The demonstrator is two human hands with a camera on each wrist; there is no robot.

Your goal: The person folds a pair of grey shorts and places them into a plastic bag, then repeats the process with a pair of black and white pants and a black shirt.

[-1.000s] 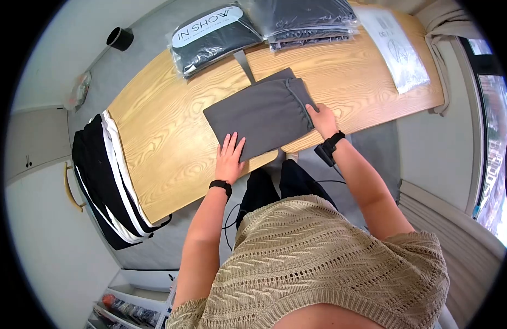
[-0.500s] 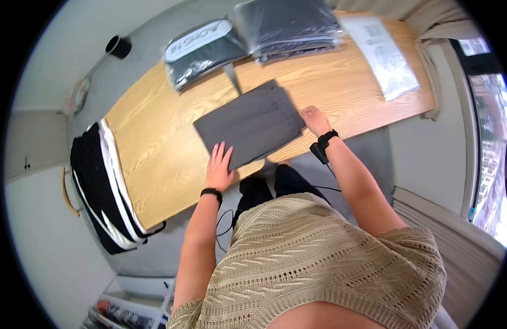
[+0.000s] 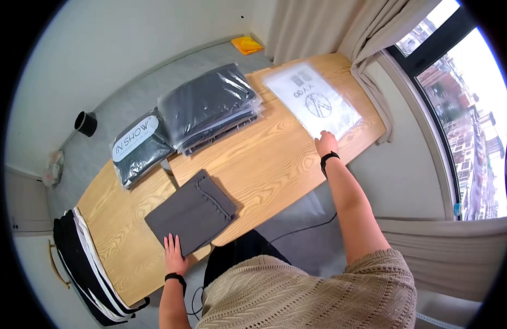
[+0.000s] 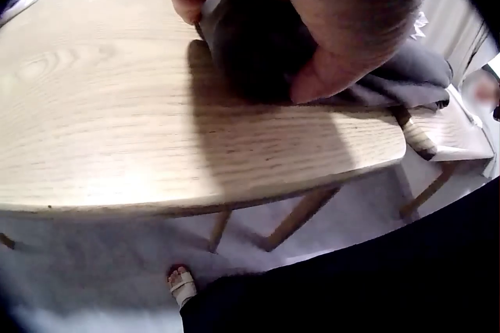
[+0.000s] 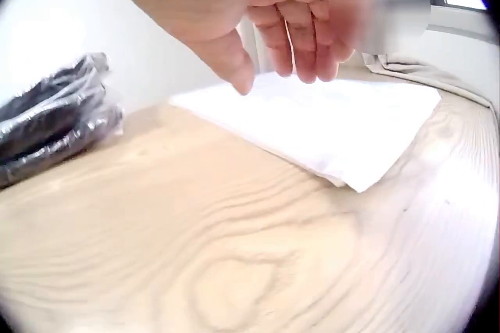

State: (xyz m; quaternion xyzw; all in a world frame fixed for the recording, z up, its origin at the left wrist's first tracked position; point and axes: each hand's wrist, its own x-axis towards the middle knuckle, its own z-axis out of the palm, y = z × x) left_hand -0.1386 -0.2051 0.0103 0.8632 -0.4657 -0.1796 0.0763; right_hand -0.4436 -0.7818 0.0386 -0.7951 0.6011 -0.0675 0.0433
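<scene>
Left wrist view is giving away little of the folded grey garment (image 4: 391, 83), since the left hand (image 4: 312, 5) is filling the top of the frame and covering most of the cloth; in the right wrist view the fingertips are smearing into blur, so whether they are touching anything is impossible to tell; from the head camera the person's torso is cutting off the near edge of the worktop (image 3: 275, 159). The garment is lying at the near left corner of the worktop, directly under the left hand, which is resting flat on its near edge with fingers straight, gripping nothing. The white packet (image 3: 313, 101) is lying at the far right end, beside the curtain (image 3: 374, 82); the right hand (image 3: 326, 143) is reaching out on a stretched arm to the packet's near edge, palm down, fingers loosely curled and holding nothing. A stack of bagged dark garments (image 3: 209, 107) is sitting well apart from both hands.
</scene>
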